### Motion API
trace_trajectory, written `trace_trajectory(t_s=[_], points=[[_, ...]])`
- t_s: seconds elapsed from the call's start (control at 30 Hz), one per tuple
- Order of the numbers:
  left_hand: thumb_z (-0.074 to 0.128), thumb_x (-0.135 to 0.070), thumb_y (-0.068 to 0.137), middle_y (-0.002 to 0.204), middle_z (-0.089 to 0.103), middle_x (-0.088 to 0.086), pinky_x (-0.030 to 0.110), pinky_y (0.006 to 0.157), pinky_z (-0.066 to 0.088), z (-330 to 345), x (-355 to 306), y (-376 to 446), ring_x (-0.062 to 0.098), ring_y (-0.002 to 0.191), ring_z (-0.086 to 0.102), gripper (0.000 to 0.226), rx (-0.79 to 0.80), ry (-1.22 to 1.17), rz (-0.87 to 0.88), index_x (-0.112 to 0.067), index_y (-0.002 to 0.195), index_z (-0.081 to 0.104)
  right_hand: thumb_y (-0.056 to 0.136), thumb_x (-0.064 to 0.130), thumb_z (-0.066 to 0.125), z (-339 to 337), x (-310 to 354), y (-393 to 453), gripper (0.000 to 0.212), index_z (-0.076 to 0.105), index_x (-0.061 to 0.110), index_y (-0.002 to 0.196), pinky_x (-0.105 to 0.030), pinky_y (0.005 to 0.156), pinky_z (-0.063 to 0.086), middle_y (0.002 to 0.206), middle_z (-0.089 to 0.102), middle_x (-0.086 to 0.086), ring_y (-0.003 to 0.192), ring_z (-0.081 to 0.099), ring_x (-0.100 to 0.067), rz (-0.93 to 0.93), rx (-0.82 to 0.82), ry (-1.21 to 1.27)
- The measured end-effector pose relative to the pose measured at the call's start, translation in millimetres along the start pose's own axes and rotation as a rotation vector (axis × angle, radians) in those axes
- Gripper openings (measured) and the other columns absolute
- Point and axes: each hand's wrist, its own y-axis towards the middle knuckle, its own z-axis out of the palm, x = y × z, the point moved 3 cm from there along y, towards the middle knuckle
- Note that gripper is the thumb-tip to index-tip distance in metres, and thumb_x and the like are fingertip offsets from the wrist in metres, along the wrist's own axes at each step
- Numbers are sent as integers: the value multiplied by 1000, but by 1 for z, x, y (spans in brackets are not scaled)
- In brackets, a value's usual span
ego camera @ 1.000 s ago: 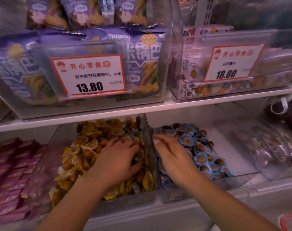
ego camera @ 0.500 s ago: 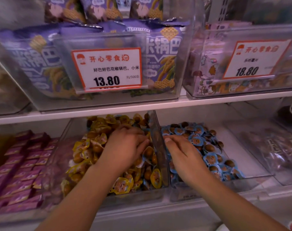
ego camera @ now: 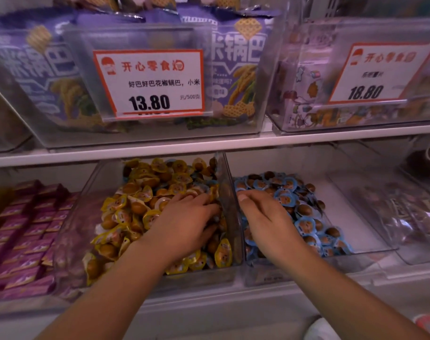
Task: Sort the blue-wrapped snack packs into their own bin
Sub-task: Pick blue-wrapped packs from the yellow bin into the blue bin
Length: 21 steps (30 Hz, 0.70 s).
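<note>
I have both hands down in the lower shelf's clear bins. My left hand [ego camera: 184, 222] lies palm-down on the yellow-wrapped packs [ego camera: 135, 204], fingers curled into the pile by the divider [ego camera: 227, 192]; whether they grip a pack, I cannot tell. My right hand [ego camera: 263, 217] sits on the blue-wrapped snack packs [ego camera: 304, 217] in the right bin [ego camera: 356, 244], fingers bent, thumb by the divider, its hold hidden. A 13.80 price tag [ego camera: 150, 84] hangs above.
</note>
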Motion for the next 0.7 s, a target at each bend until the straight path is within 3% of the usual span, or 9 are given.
trace_trajectory(t_s=[0.1, 0.23, 0.33, 0.43, 0.5, 0.57, 0.7], points=[[54, -47, 90, 94, 55, -13, 33, 73, 31, -1, 10, -1, 15, 92, 59, 12, -31, -116, -77, -36, 95, 55, 102, 35, 45, -3, 2, -1, 20, 64, 30, 105, -27, 91, 45, 108, 61, 13, 102, 55, -1, -19, -10, 18], [53, -29, 98, 87, 58, -14, 27, 70, 44, -10, 26, -8, 5, 82, 58, 4, -108, -443, -179, -31, 95, 55, 101, 26, 50, -6, 9, -4, 18, 65, 26, 109, -23, 91, 47, 112, 61, 7, 102, 56, 1, -103, -116, 67], [53, -29, 99, 82, 61, -14, 8, 62, 39, -26, 44, -25, -5, 78, 58, 8, -288, -614, -348, -34, 93, 56, 98, 14, 52, -12, 34, -12, 19, 69, 11, 107, -17, 88, 45, 108, 61, 0, 102, 57, -6, -424, -220, -108], [55, -30, 98, 75, 63, -15, 10, 55, 39, -38, 56, -49, -5, 72, 60, 13, -462, -652, -491, -36, 86, 55, 94, 10, 53, 2, 58, -23, 20, 70, 7, 104, -17, 81, 46, 102, 63, -1, 94, 59, -8, -631, -97, -187], [56, -28, 97, 73, 63, -13, 11, 51, 38, -41, 58, -65, -2, 67, 60, 9, -530, -660, -529, -34, 90, 56, 94, 20, 50, 23, 67, -28, 25, 67, 19, 112, -10, 79, 42, 106, 59, 10, 93, 56, 0, -528, 77, -173], [56, -27, 97, 70, 62, -11, 14, 49, 38, -43, 59, -79, 3, 65, 59, 8, -564, -648, -557, -34, 92, 56, 91, 32, 44, 49, 64, -31, 34, 58, 30, 123, -13, 82, 42, 110, 51, 15, 100, 52, 0, -359, 229, -238], [53, -29, 98, 74, 61, -19, 20, 53, 41, -49, 58, -97, 2, 66, 57, 6, -546, -623, -533, -33, 95, 54, 98, 46, 37, 78, 42, -13, 53, 31, 23, 146, -41, 109, 35, 144, 38, -9, 134, 38, -30, 47, 478, -433]])
